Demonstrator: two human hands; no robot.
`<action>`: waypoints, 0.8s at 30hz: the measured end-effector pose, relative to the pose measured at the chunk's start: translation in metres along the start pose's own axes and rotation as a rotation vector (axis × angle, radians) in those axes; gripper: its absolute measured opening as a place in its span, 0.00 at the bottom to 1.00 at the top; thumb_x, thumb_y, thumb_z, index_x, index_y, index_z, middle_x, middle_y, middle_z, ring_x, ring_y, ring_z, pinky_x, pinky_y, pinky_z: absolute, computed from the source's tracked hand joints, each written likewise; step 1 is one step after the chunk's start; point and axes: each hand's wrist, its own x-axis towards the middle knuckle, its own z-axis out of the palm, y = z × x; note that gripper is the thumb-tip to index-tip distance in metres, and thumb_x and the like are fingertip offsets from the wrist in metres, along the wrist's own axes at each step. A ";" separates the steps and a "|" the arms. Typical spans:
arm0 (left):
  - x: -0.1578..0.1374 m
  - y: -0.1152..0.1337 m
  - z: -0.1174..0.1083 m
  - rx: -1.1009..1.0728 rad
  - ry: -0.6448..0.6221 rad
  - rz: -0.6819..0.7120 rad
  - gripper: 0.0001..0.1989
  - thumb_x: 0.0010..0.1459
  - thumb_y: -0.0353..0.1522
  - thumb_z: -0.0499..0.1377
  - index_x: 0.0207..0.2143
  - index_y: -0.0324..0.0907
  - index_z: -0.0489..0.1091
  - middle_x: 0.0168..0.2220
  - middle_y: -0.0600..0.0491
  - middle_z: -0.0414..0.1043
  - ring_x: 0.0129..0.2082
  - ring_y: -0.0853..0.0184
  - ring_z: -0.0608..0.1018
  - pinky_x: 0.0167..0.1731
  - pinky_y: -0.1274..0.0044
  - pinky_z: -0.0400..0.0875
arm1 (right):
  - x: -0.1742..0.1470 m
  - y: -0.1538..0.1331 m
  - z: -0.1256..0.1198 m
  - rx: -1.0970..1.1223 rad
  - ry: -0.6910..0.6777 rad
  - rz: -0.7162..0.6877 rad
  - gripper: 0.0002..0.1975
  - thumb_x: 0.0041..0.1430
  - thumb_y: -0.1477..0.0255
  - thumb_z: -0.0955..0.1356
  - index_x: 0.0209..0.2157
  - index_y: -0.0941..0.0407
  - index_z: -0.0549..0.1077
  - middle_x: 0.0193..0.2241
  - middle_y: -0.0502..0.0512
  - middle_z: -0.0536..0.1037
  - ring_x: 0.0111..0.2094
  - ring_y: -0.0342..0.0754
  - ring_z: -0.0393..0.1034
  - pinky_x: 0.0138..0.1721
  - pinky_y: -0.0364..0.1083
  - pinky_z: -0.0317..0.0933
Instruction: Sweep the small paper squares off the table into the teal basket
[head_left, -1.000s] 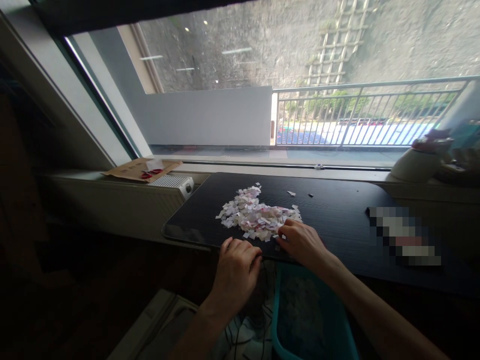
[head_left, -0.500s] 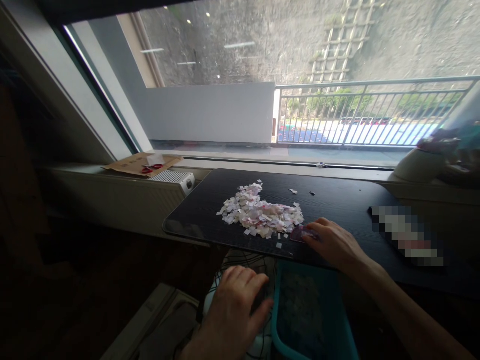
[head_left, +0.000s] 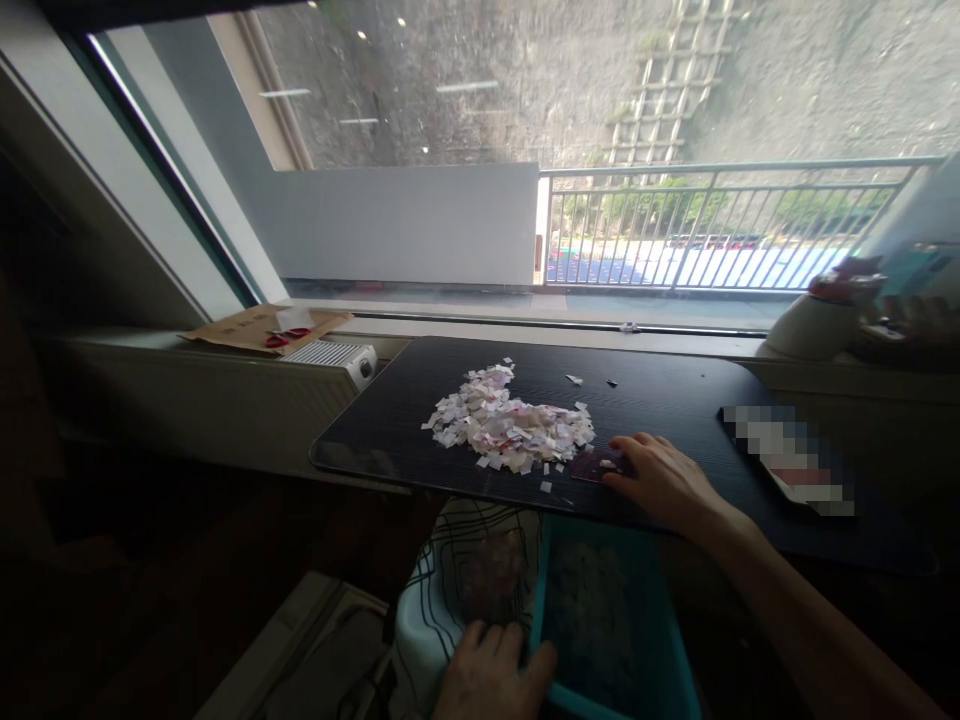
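Note:
A thin, purplish see-through card (head_left: 586, 466) lies nearly flat on the black tabletop (head_left: 660, 400), with a small white scrap by its right end. My right hand (head_left: 667, 482) has thumb and fingers at that right end, pinching it. Just left of the card spreads a pile of small cut paper pieces (head_left: 517, 425), white with pink and purple tints. Below the table edge, my left hand (head_left: 491, 672) is open, thumb apart from the fingers, at the left rim of a teal bin (head_left: 541, 600). A checked cloth-like cover (head_left: 442, 550) with blurred scraps is beside it.
On the right of the table lies a pixelated phone-like object (head_left: 787, 460). Red-handled scissors (head_left: 288, 338) rest on a brown envelope (head_left: 240, 328) on the sill, beside a white radiator (head_left: 337, 362). A white rounded object (head_left: 806, 322) stands at the sill's right.
My left hand has dropped lower, toward the bin's rim, uncovering the checked cover and blurred scraps. My right hand and the card have shifted slightly off the pile. The view has turned a little right.

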 end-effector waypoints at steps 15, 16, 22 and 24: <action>0.035 0.010 -0.044 -0.120 -0.326 0.036 0.08 0.57 0.29 0.56 0.41 0.42 0.67 0.37 0.46 0.73 0.35 0.56 0.76 0.33 0.68 0.71 | 0.003 0.008 0.011 0.412 0.175 -0.268 0.14 0.57 0.74 0.62 0.43 0.55 0.73 0.37 0.53 0.75 0.33 0.44 0.70 0.34 0.42 0.63; 0.035 0.010 -0.044 -0.131 -0.323 0.029 0.08 0.56 0.29 0.56 0.40 0.42 0.67 0.37 0.47 0.73 0.35 0.56 0.76 0.33 0.68 0.71 | 0.001 0.007 0.008 0.401 0.185 -0.281 0.13 0.57 0.75 0.61 0.43 0.55 0.73 0.37 0.53 0.75 0.33 0.44 0.70 0.34 0.42 0.63; 0.028 0.000 -0.041 -0.203 -0.279 -0.032 0.10 0.50 0.28 0.59 0.37 0.43 0.67 0.36 0.50 0.72 0.35 0.59 0.74 0.34 0.71 0.69 | -0.022 0.004 -0.005 0.386 0.199 -0.222 0.11 0.61 0.70 0.61 0.42 0.55 0.72 0.35 0.52 0.78 0.31 0.45 0.71 0.31 0.43 0.62; 0.025 -0.003 -0.040 -0.216 -0.269 -0.056 0.10 0.50 0.28 0.60 0.37 0.43 0.66 0.36 0.50 0.71 0.35 0.59 0.74 0.34 0.72 0.68 | -0.030 0.003 -0.004 0.385 0.181 -0.223 0.11 0.61 0.69 0.61 0.42 0.54 0.72 0.34 0.51 0.78 0.30 0.44 0.70 0.30 0.42 0.62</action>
